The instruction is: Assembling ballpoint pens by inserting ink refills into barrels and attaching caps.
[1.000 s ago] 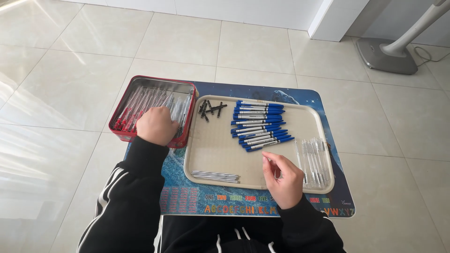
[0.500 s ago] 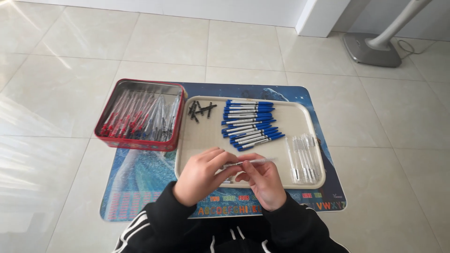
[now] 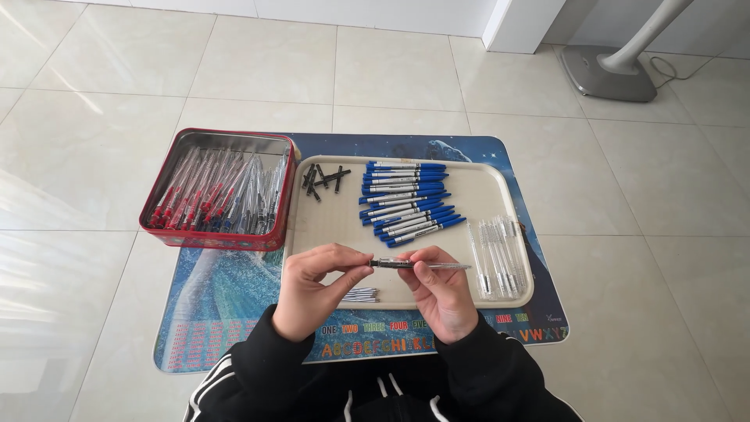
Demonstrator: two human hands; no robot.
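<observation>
Beyond the fingers: red tin (image 3: 221,237) of pens, far left; black caps (image 3: 323,179) and blue-capped pens (image 3: 408,202) on the beige tray (image 3: 328,227); clear barrels (image 3: 496,254) to their right; grey stand base (image 3: 608,73) far beyond.

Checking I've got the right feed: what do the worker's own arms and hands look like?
Both hands, left hand and right hand, are bare, no gloves. Long black sleeves with ribbed cuffs reach the wrists; the left sleeve has white stripes. White drawstrings hang at the chest.
</observation>
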